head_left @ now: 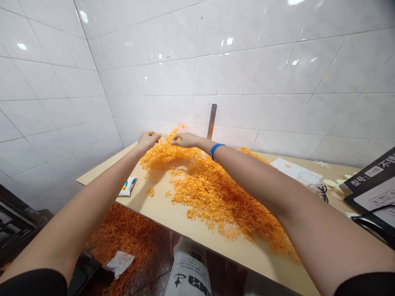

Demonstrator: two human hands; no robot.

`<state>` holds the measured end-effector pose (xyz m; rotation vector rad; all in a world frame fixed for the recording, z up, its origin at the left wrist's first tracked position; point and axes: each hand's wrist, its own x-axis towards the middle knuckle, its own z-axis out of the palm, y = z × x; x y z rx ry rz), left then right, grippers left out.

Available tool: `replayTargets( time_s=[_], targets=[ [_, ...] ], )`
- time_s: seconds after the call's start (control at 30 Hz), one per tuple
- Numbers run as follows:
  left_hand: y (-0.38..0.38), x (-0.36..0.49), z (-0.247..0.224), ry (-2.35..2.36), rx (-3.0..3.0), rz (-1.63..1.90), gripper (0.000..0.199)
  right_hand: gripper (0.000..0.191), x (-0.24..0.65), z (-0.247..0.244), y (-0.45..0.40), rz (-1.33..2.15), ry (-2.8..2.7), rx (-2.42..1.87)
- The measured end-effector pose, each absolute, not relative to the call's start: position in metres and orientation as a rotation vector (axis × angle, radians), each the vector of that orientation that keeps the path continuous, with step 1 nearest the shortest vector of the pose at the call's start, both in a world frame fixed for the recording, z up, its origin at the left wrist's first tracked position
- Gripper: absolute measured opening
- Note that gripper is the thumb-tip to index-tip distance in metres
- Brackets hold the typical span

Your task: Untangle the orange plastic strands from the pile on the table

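A big heap of small orange branching pieces (pixel 212 185), plastic-looking, spreads over the tan tabletop (pixel 160 201). At the heap's far left end, my left hand (pixel 148 142) is closed, its thumb and fingertips pinching a bit of the orange pieces. My right hand (pixel 185 140), with a blue wristband (pixel 216 152) behind it, faces the left one a short way off. Its thumb and index finger are bent together in a pinch; whatever is between them is too small to make out. Orange pieces lie under and between both hands.
A metal strip (pixel 212 121) leans on the tiled wall behind. Near the table's left edge lies a small white packet (pixel 128 186). On the right are a white sheet (pixel 282 165), glasses (pixel 321 191) and a black printed box (pixel 376 185). Orange strands (pixel 123 230) cover the floor.
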<state>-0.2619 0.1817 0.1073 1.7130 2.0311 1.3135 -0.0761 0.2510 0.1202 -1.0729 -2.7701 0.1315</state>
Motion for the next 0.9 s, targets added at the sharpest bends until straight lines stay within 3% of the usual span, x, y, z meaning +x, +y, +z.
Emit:
replayTargets(
  time_s=[0.1, 0.17, 0.3, 0.37, 0.47, 0.6, 0.73, 0.9],
  targets=[
    [0.185, -0.241, 0.110, 1.896, 1.781, 1.310, 0.021, 0.055, -0.085, 0.113, 0.247, 0.256, -2.729, -1.100],
    [0.185, -0.230, 0.110, 1.812, 1.800, 1.314, 0.024, 0.053, -0.087, 0.110, 0.246, 0.322, -2.644, -1.145],
    [0.167, -0.231, 0.102, 1.714, 1.764, 1.331, 0.064, 0.042, -0.078, 0.107, 0.248, 0.426, -2.443, -1.226],
    [0.145, -0.241, 0.088, 1.895, 1.812, 1.260, 0.055, 0.040, -0.070, 0.105, 0.248, 0.485, -2.367, -1.255],
    [0.104, -0.252, 0.048, 2.191, 1.932, 0.886, 0.036, 0.033, -0.063, 0.099, 0.247, 0.606, -2.288, -1.259],
    [0.069, -0.249, -0.019, 2.156, 2.033, 0.529, 0.050, 0.025, -0.068, 0.089, 0.247, 0.772, -2.203, -1.219],
    [0.079, -0.238, -0.051, 2.181, 1.982, 0.629, 0.061, 0.023, -0.077, 0.082, 0.250, 0.853, -2.134, -1.197],
    [0.111, -0.226, -0.048, 2.162, 1.946, 0.675, 0.052, 0.016, -0.077, 0.080, 0.251, 0.929, -2.052, -1.195]
  ],
)
